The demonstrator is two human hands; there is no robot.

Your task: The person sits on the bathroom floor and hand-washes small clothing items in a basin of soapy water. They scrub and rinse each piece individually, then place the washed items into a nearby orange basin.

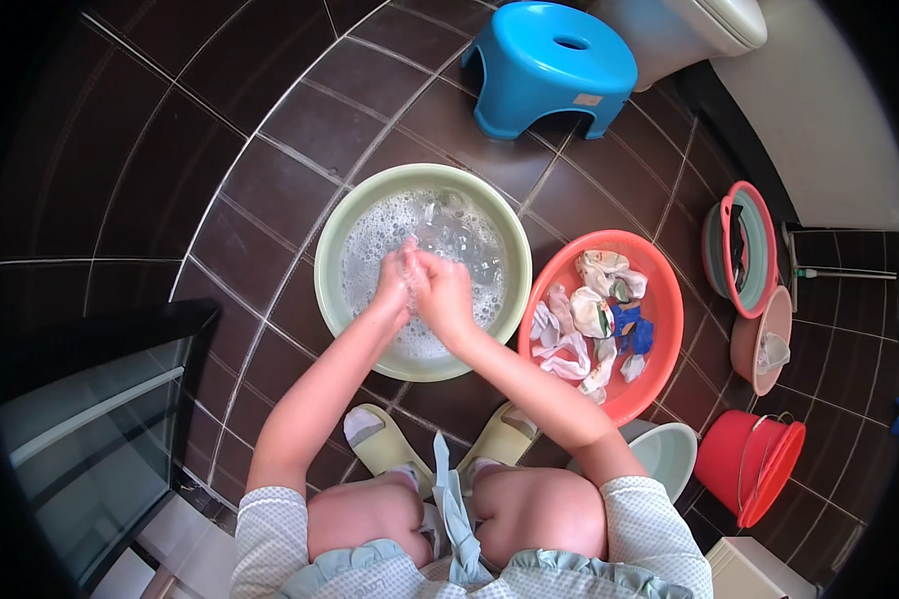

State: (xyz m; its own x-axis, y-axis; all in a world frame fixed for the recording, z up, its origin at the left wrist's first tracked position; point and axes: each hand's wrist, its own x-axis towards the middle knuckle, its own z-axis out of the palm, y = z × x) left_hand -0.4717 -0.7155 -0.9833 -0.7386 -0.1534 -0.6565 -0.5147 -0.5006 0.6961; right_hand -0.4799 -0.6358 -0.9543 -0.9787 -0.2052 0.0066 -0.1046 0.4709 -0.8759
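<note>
A pale green basin (327, 270) of sudsy water (469, 240) stands on the floor in front of me. Over the suds my left hand (392, 286) and my right hand (444, 292) are pressed together, both with curled fingers. Whatever lies between them is mostly hidden; a small pale, wet bit shows at the fingertips, too unclear to name. Just right of this basin, an orange-red basin (666, 344) holds several small crumpled pieces of cloth (591, 311), white, pink and blue, some of them sock-like.
A blue plastic stool (544, 60) stands beyond the basins, beside a white toilet (669, 35). On the right are nested basins (739, 250), a pink basin (754, 349) and a red bucket (739, 459). A grey-green basin (666, 454) sits near my right knee; dark tiles (300, 190) cover the floor.
</note>
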